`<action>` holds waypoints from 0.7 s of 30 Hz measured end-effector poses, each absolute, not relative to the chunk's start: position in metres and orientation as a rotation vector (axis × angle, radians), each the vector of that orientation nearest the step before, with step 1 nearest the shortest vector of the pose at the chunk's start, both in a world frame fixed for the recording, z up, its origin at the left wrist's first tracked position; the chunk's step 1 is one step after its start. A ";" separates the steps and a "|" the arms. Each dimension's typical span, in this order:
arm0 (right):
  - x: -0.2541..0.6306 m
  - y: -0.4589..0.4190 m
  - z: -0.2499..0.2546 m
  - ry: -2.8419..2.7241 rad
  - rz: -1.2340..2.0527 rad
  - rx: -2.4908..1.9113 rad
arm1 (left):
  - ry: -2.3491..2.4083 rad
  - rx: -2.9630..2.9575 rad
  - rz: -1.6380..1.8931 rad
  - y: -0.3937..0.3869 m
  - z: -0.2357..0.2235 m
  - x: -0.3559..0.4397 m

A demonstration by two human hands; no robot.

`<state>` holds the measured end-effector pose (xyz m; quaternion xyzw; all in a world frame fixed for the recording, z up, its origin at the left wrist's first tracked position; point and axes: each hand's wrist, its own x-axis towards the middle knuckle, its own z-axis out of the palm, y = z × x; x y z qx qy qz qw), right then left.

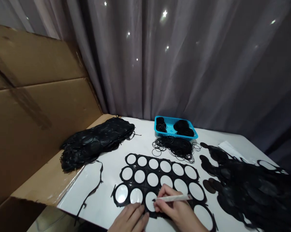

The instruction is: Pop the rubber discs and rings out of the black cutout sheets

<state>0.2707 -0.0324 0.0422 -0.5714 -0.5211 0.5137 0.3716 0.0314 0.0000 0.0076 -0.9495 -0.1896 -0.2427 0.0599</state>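
A black, rubber-like sheet (145,186) with rows of round holes lies on the white table, the white surface showing through the holes. My left hand (131,218) rests flat across its near edge, fingers stretched out and holding nothing. In my right hand (173,209) is a white pen-like tool (173,198), pinched between thumb and fingers. Its dark tip points left, at the rim of a hole in the nearest row. Whether the tip touches the sheet I cannot tell. My right hand covers part of the near rows.
Behind the sheet lies a heap of thin black rings (178,146), and beyond it a blue basket (168,120) with black pieces inside. Black sheets (94,138) are stacked left, by a cardboard box (39,106). A loose strip (100,174) lies near. Black discs and scraps (247,180) spread right.
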 end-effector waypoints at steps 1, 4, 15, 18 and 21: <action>0.268 -0.032 0.041 -1.421 1.259 -1.508 | -0.581 -2.855 -0.757 -0.001 0.004 0.032; 0.262 -0.032 0.034 -1.580 1.113 -1.588 | -0.593 -2.850 -0.761 -0.002 -0.002 0.033; 0.260 -0.031 0.030 -1.621 1.023 -1.544 | -0.578 -2.862 -0.736 -0.003 -0.003 0.033; 0.260 -0.032 0.036 -1.655 1.016 -1.543 | -0.561 -2.897 -0.668 -0.002 0.001 0.032; 0.253 -0.039 0.026 -1.814 0.925 -1.496 | -0.515 -2.904 -0.653 0.000 0.004 0.034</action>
